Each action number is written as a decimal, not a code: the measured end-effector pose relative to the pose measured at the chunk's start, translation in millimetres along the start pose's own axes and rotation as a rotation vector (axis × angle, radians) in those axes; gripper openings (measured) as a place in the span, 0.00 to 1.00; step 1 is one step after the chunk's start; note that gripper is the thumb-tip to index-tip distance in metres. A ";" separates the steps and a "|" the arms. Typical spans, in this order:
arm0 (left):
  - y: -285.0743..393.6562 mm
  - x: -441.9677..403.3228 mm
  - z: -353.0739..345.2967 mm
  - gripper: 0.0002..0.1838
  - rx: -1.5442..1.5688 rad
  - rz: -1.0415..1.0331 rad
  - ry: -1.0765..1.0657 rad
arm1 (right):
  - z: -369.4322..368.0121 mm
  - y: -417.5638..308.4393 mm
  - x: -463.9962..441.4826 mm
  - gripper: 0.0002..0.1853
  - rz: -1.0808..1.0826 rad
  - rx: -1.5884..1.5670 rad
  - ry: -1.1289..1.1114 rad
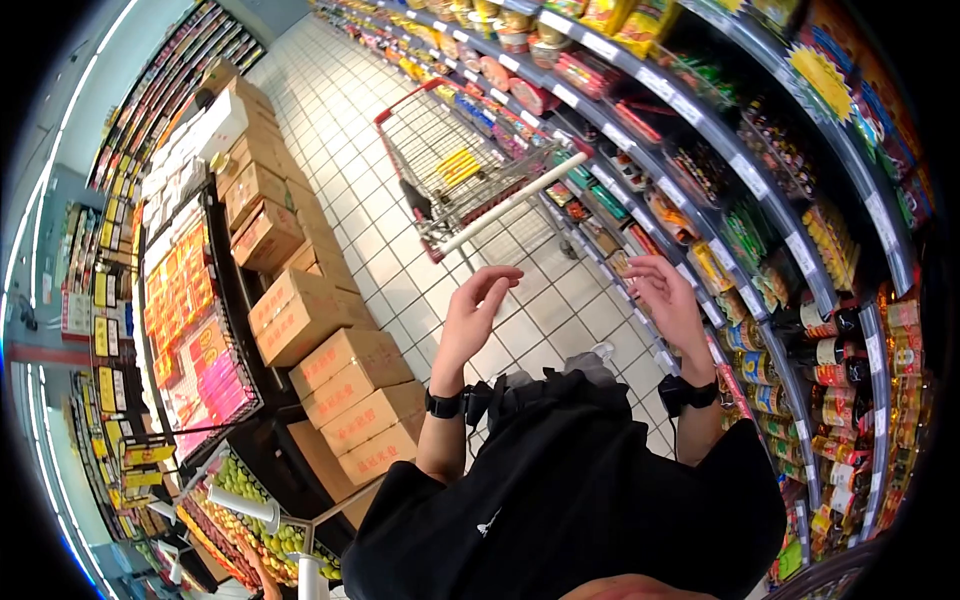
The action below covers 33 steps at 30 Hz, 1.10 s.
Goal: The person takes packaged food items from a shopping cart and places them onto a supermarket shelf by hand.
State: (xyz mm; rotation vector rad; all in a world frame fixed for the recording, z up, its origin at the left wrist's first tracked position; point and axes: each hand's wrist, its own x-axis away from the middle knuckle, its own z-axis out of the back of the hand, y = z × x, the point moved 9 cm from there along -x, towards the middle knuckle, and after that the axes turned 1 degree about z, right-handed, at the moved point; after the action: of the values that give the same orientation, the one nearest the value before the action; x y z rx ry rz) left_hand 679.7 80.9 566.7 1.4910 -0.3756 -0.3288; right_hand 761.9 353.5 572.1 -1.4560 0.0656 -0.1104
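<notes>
A shopping cart with a long pale handle stands ahead of me in the aisle. Something yellow shows in its basket area. My left hand is raised short of the handle, its fingers loosely curved and apart from it, holding nothing. To the right, my right hand hangs in the air near the shelf edge, fingers spread and bent, with nothing in it. Both hands are clear of the cart. Each wrist wears a black strap.
Stocked shelves with packets and bottles run along the right. Cardboard boxes are stacked on the left beside a display of orange and pink packages. Green fruit lies at lower left. Between them runs a tiled floor.
</notes>
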 end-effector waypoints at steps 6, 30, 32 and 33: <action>-19.3 69.0 119.0 0.13 0.120 0.007 0.217 | -120.9 -28.0 -2.3 0.17 0.014 -0.046 -0.120; -61.6 152.2 377.1 0.12 0.274 -0.131 0.729 | -331.4 -34.7 -152.4 0.16 -0.012 0.043 -0.318; -61.6 127.4 402.5 0.12 0.251 -0.112 0.721 | -336.4 -31.6 -177.3 0.16 -0.006 0.018 -0.291; -59.8 113.4 414.1 0.12 0.245 -0.092 0.714 | -337.2 -28.9 -189.3 0.16 -0.020 0.005 -0.264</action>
State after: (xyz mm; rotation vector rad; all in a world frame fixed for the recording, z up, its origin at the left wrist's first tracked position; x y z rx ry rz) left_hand 601.6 -343.9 529.0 1.7576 0.2327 0.1949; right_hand 535.3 39.2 558.1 -1.4556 -0.1643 0.0656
